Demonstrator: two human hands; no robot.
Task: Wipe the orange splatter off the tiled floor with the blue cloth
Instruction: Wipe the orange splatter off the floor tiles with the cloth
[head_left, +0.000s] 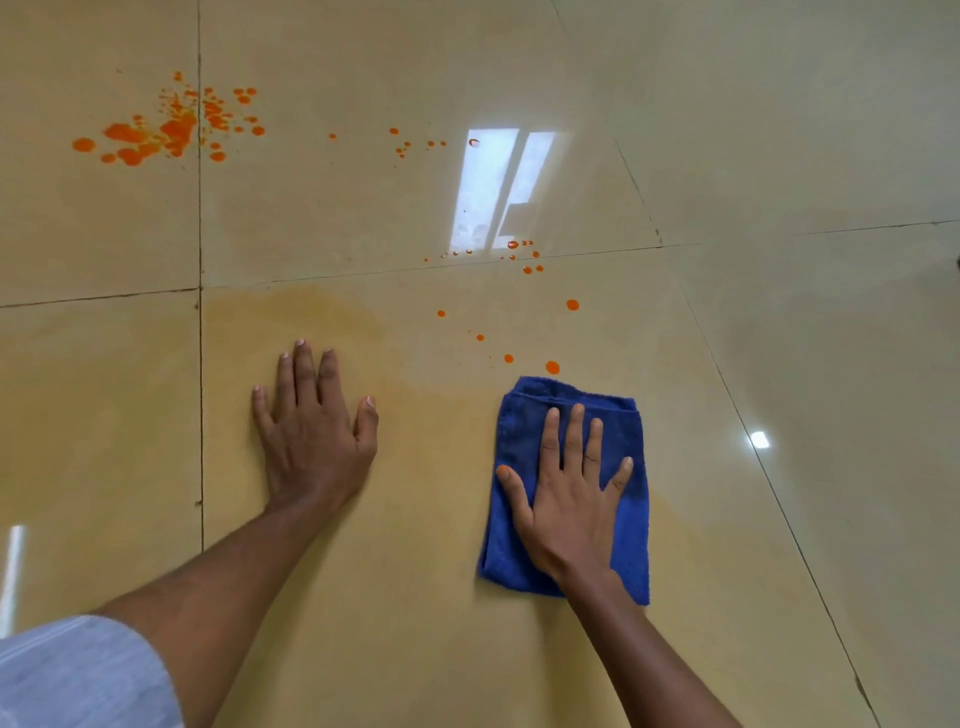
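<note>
Bright window reflection (493, 189) shining on the glossy surface at centre, small light glare (759, 439) glinting at right, pale streak of glare (13, 577) showing at the left edge, light blue striped sleeve (78, 675) filling the lower left corner.

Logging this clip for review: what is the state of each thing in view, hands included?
blue cloth: folded, flat on the floor, under the right hand.
right hand: fingers straight, pressing on the cloth.
left hand: flat on bare tile, fingers spread, holding nothing.
large orange splatter: unwiped, far left.
scattered orange drops: unwiped, just beyond the cloth.
tiled floor: glossy, with a faint orange smear by the left hand.
</note>
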